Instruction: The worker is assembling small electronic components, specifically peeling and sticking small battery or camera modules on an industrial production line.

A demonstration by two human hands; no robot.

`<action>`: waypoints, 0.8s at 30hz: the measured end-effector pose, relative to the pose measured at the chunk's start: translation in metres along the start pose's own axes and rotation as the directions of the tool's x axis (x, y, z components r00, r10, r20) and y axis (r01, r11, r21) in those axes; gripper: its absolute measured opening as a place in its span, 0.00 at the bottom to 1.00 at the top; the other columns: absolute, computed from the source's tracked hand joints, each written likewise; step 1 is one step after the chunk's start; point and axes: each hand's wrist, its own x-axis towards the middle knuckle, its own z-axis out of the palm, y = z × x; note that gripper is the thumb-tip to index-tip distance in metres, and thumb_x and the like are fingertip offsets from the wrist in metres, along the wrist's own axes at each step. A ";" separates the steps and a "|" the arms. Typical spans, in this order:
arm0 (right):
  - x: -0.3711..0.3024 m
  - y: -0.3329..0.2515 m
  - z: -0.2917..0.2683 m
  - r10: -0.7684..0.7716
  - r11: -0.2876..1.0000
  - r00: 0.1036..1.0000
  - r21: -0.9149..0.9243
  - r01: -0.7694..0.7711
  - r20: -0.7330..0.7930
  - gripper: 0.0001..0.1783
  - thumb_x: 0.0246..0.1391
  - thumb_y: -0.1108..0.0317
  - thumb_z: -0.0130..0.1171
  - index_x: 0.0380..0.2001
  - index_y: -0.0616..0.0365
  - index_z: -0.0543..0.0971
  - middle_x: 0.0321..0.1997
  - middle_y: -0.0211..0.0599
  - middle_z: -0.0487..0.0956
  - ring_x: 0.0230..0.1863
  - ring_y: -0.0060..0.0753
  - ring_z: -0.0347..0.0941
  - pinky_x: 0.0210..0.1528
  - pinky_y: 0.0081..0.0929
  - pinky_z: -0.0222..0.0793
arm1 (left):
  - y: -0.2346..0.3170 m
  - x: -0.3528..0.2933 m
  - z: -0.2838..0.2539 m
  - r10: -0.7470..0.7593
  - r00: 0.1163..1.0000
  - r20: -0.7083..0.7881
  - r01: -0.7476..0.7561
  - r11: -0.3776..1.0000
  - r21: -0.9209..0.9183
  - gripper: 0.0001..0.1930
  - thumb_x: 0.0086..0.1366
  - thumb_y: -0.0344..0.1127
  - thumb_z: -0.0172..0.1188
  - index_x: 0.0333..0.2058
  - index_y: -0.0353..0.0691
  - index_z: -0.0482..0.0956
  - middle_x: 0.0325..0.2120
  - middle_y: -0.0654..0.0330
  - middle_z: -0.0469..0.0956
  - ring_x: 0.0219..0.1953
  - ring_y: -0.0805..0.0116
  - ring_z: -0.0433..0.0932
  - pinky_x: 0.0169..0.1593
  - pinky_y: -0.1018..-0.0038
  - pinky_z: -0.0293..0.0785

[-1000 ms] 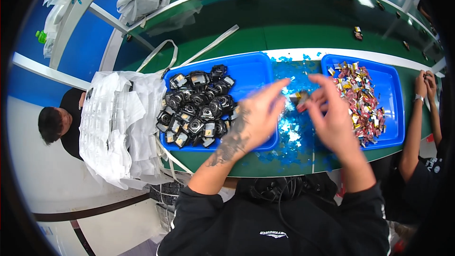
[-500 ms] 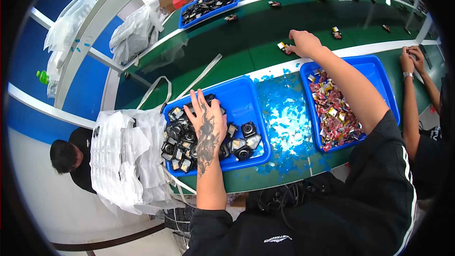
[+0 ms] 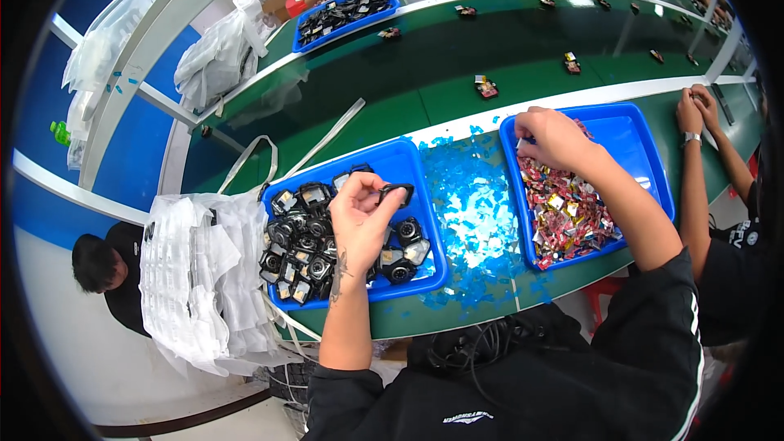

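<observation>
A small black plastic housing (image 3: 398,192) is pinched between the thumb and fingers of my left hand (image 3: 363,208). That hand is raised over a blue tray (image 3: 429,265), whose left part is heaped with similar black housings (image 3: 306,233) with round lens-like rings. My right hand (image 3: 555,140) reaches over the far left corner of a second blue tray (image 3: 653,171). Small red circuit boards with yellow and white parts (image 3: 567,212) fill much of this tray. The right fingers are closed at the edge of the pile; what they grip is hidden.
Blue film scraps (image 3: 478,229) litter the bench between the trays. Beyond a white rail lies a green conveyor (image 3: 441,65) with several spaced small assemblies (image 3: 486,86). Stacked white plastic sheets (image 3: 188,278) stand left. Co-workers' hands (image 3: 692,110) show at right and across.
My right hand has let go of a small assembly on the conveyor and come back to the circuit-board tray. My left hand, earlier spread over the housings, has picked one up.
</observation>
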 end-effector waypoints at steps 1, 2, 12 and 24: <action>-0.002 -0.002 -0.002 0.007 0.998 0.999 0.057 -0.004 -0.039 0.13 0.44 0.69 0.69 0.34 0.60 0.80 0.30 0.43 0.81 0.34 0.47 0.78 0.39 0.39 0.73 | 0.000 -0.001 0.003 -0.047 0.996 0.071 0.063 0.966 -0.250 0.09 0.61 0.23 0.62 0.37 0.36 0.71 0.31 0.62 0.78 0.30 0.77 0.76 0.33 0.79 0.75; -0.005 -0.006 -0.005 0.003 0.998 0.999 0.059 0.000 -0.039 0.13 0.44 0.69 0.69 0.34 0.60 0.80 0.30 0.43 0.81 0.34 0.47 0.78 0.39 0.39 0.73 | 0.002 -0.003 0.008 -0.095 0.986 0.135 0.141 0.913 -0.384 0.12 0.63 0.23 0.59 0.45 0.37 0.71 0.34 0.59 0.78 0.30 0.77 0.75 0.35 0.79 0.75; -0.064 -0.100 -0.006 0.117 0.491 0.989 0.871 0.020 -0.089 0.10 0.48 0.77 0.66 0.36 0.63 0.79 0.25 0.25 0.76 0.25 0.10 0.68 0.27 0.13 0.64 | 0.002 -0.024 0.045 0.069 0.909 0.411 -0.017 0.991 -0.129 0.14 0.65 0.26 0.56 0.49 0.34 0.79 0.48 0.60 0.69 0.43 0.76 0.72 0.43 0.79 0.72; -0.056 -0.136 0.008 0.065 0.662 0.974 0.740 0.119 -0.215 0.14 0.48 0.75 0.66 0.40 0.62 0.79 0.33 0.37 0.78 0.28 0.27 0.75 0.33 0.22 0.73 | -0.005 -0.032 0.049 -0.116 0.957 0.265 0.210 0.908 -0.362 0.05 0.61 0.27 0.63 0.35 0.32 0.83 0.39 0.59 0.74 0.39 0.75 0.73 0.41 0.80 0.72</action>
